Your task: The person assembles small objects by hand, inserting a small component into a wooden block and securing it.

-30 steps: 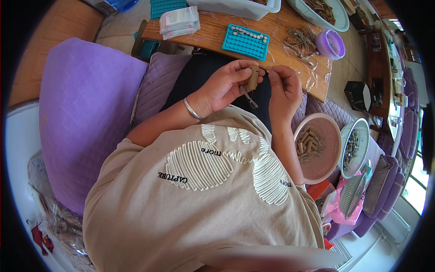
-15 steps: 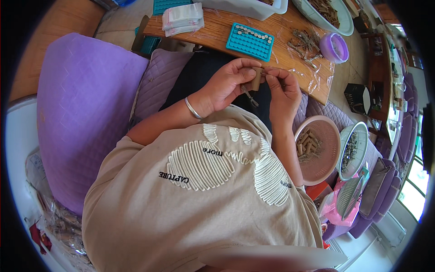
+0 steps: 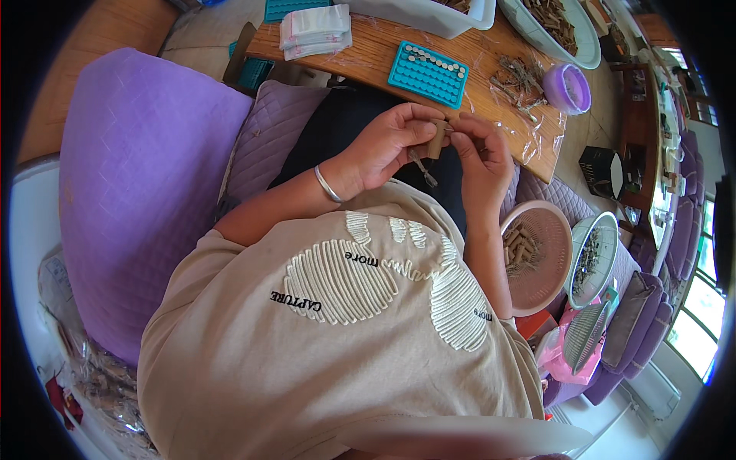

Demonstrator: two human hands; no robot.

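Note:
Above my lap, my left hand (image 3: pixel 387 146), with a silver bracelet at its wrist, pinches a small brown tube (image 3: pixel 436 141) between thumb and fingers. The tube stands nearly upright, tilted slightly. Below my left fingers hangs a pale, looped strand (image 3: pixel 423 169). Close against the tube's right side is my right hand (image 3: pixel 484 153), its thumb and forefinger pressed together at a thin thing too small to name. A teal tray (image 3: pixel 428 75) with rows of pockets and several small round discs lies on the table just beyond my hands.
The wooden table (image 3: pixel 368 55) holds a stack of white packets (image 3: pixel 314 32), a bundle of strands (image 3: pixel 521 83), a purple bowl (image 3: pixel 566 88) and a white tub (image 3: pixel 429 17). On my right sit a pink basket (image 3: pixel 556 261) of brown tubes and a pale green basket (image 3: pixel 607 268).
Both hands stay together at the tube, with only small finger shifts. The tube tilts slightly more, and the strand hangs a little lower. The whole view has shifted slightly.

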